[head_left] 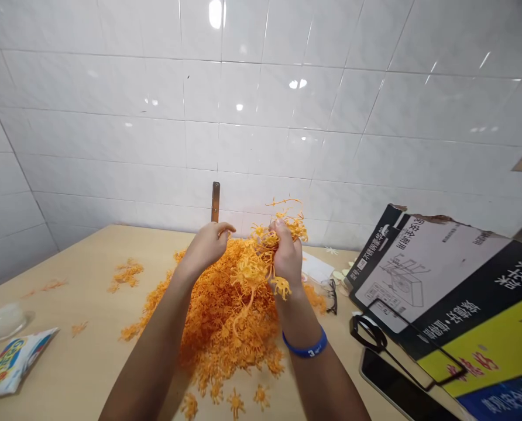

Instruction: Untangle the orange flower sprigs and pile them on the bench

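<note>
Closest in, loose orange plastic pieces (237, 403) lie scattered on the desk (81, 368), with a dark phone (397, 389) at the right edge. Up from there, a blue wristband (305, 348) circles the right wrist. The right hand (287, 257) is clenched around a tangled bunch of orange pieces (278, 231), lifted above the big orange heap (226, 304). The left hand (208, 245) is curled nearly closed just beside it, fingertips pinched; whether it grips anything, I cannot tell. Behind stands the white tiled wall (155, 117).

Cardboard box (454, 292), phone (401, 389), eyeglasses (332, 295), snack packet (10, 365) on table (89, 362).
</note>
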Tool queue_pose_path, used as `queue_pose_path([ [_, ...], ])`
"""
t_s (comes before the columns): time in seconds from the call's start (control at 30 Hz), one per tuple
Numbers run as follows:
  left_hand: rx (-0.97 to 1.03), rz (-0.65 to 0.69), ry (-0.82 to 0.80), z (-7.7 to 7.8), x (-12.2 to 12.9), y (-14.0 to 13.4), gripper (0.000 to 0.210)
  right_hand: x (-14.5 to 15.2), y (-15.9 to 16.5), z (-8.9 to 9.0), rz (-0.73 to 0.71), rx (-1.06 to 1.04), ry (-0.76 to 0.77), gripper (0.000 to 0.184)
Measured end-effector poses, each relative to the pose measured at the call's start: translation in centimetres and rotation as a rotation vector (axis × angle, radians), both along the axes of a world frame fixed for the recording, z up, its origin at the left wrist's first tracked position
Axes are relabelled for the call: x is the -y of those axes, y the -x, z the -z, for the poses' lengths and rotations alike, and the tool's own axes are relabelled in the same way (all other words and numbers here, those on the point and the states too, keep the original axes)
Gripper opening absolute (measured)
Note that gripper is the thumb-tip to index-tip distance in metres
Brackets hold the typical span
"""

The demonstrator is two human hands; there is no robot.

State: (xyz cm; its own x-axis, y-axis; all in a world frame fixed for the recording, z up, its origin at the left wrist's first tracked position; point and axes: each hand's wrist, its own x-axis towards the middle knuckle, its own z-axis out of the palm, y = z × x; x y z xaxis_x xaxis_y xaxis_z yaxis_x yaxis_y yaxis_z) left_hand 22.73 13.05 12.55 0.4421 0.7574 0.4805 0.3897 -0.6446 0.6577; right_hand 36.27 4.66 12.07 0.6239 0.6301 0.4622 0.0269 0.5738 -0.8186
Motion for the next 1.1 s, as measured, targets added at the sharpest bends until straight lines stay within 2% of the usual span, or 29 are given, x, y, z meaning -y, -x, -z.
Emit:
queue_pose_path([
  [0.1, -0.107, 0.067, -0.005, 0.5, -0.7, -0.1, 0.032, -0.7, -0.2, 0.5, -0.013, -0.11, 0.063, 0.041],
  [0.2, 0.015, 0.218, 0.086, 0.1, -0.1, -0.5, 0.039, -0.9, -0.1, 0.4, -0.014, -0.129, 0.12, 0.043],
  [0.27, 0.134, 0.322, 0.183, -0.5, 0.9, -0.6, 0.048, -0.7, 0.1, 0.1, 0.003, -0.142, 0.161, 0.043],
  [0.33, 0.173, 0.39, 0.202, -1.1, 2.3, -0.7, 0.052, -0.3, 0.5, -0.3, 0.058, -0.127, 0.185, 0.041],
  [0.43, 0.128, 0.36, 0.003, -1.8, 4.2, -0.8, 0.043, 0.3, 1.1, -0.8, 0.136, -0.065, 0.232, 0.041],
  [0.5, 0.114, 0.321, -0.147, -1.9, 5.0, -0.9, 0.035, 0.6, 1.4, -0.8, 0.115, -0.035, 0.236, 0.044],
  [0.57, 0.128, 0.298, -0.23, -2.0, 5.4, -1.0, 0.02, 0.7, 1.7, -0.7, 0.066, -0.011, 0.156, 0.042],
  [0.63, 0.183, 0.29, -0.248, -1.9, 5.4, -1.2, 0.017, 0.8, 1.9, -0.4, 0.035, 0.008, 0.048, 0.038],
  [0.73, 0.358, 0.315, -0.115, -1.8, 5.2, -1.4, 0.022, 0.9, 2.5, -0.1, -0.056, 0.01, -0.051, 0.032],
  [0.87, 0.667, 0.4, 0.324, -1.8, 5.3, -1.9, 0.031, 0.9, 3.2, 0.1, -0.197, -0.032, -0.156, 0.033],
  [0.93, 0.724, 0.353, 0.373, -1.8, 5.4, -2.0, 0.032, 0.7, 3.3, 0.3, -0.198, -0.036, -0.151, 0.034],
  [0.97, 0.718, 0.289, 0.309, -1.8, 5.4, -2.0, 0.031, 0.6, 3.3, 0.3, -0.195, -0.019, -0.134, 0.035],
  [1.1, 0.562, -0.02, -0.144, -1.4, 5.0, -1.8, 0.03, 0.7, 3.0, 0.6, -0.128, 0.171, 0.007, 0.039],
])
